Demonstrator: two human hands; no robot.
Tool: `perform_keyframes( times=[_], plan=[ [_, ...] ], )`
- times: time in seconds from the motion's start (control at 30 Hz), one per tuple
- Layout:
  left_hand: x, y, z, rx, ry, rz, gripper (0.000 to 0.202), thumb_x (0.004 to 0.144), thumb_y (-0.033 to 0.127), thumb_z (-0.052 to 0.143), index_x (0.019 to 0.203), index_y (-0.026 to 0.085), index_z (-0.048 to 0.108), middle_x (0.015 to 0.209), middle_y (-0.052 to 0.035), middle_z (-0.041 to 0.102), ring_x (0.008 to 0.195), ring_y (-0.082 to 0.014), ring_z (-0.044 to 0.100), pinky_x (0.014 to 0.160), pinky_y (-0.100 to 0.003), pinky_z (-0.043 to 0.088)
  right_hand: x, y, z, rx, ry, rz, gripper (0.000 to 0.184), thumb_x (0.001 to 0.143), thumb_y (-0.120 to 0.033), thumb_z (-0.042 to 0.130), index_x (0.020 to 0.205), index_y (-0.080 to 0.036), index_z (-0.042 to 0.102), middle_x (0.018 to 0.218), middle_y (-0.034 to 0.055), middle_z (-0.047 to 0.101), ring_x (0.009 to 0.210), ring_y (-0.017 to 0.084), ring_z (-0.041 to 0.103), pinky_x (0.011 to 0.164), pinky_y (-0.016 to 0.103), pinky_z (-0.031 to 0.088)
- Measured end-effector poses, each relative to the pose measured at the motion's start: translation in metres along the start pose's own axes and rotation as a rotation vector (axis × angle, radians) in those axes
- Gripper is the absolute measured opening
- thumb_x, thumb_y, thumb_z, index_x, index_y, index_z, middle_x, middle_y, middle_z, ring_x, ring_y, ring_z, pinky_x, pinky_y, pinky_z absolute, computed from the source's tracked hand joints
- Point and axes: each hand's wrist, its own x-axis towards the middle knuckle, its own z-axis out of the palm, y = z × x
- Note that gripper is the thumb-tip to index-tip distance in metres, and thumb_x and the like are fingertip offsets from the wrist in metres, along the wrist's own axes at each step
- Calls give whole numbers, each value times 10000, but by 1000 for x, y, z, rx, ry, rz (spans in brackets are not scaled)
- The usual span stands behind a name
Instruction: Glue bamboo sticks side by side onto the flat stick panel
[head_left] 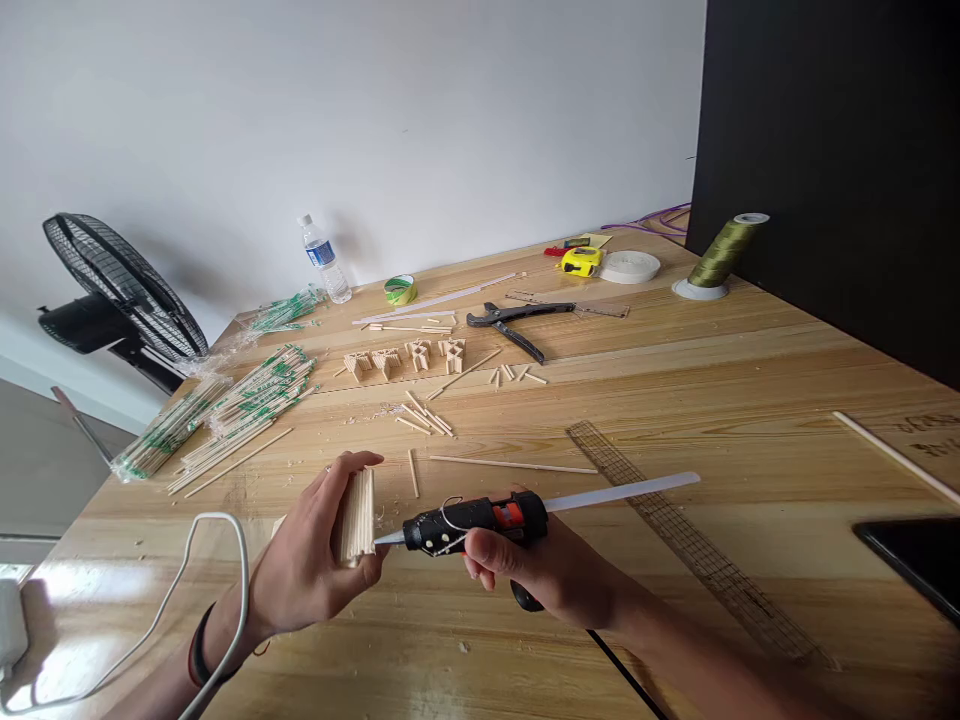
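My left hand [319, 545] grips a block of wooden sticks [358, 515] laid side by side, fingers along its top and thumb at its lower edge. In my right hand [551, 565] is a black hot glue gun [465, 525]. Its metal nozzle points left and meets, or nearly meets, the block's lower right edge; I cannot tell whether it touches. A long translucent glue stick [622, 492] sticks out of the gun's back. Beyond my hands lie a single thin stick [514, 465] and a short stick piece [413, 473].
Small stick structures [386, 362] stand in a row behind my hands, near black cutters [517, 320]. Wrapped stick bundles [255, 395] lie left. A clear ruler [690, 540] rests right. Farther back are a bottle [324, 260], tape measure [581, 262] and thread spool [724, 255]. A white cable [184, 560] crosses my left wrist.
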Motion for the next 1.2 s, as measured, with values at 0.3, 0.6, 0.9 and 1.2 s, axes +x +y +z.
perform_keyframes(
  times=[0.3, 0.6, 0.9, 1.2],
  plan=[
    [0, 7, 1, -11, -30, -9, 598, 878, 269, 633, 1433, 247, 410, 1176, -77, 650, 953, -242, 635, 845, -388, 542, 2, -2, 0, 4, 21, -15, 749, 791, -947, 559, 664, -209, 556, 616, -12, 513, 598, 143, 481, 581, 292, 369],
    [-1, 14, -2, -4, -28, -6, 624, 843, 225, 644, 1423, 250, 417, 1214, -89, 672, 1018, -266, 679, 880, -403, 567, 3, -1, -1, 27, 51, -42, 721, 809, -927, 567, 667, -220, 539, 618, -24, 501, 595, 139, 453, 589, 301, 371],
    [-7, 12, 3, 12, 1, 12, 726, 826, 251, 669, 1487, 287, 371, 1161, -72, 658, 983, -271, 675, 879, -414, 577, 2, -1, -1, 53, 97, -12, 734, 779, -935, 593, 663, -212, 537, 619, -22, 503, 590, 131, 453, 571, 286, 373],
    [-10, 13, 4, 5, -7, 33, 852, 802, 247, 700, 1554, 295, 302, 1206, -88, 682, 982, -272, 697, 886, -417, 596, 5, 2, -3, 3, 143, 22, 749, 771, -960, 552, 679, -217, 529, 655, -16, 514, 595, 131, 439, 568, 285, 359]
  ],
)
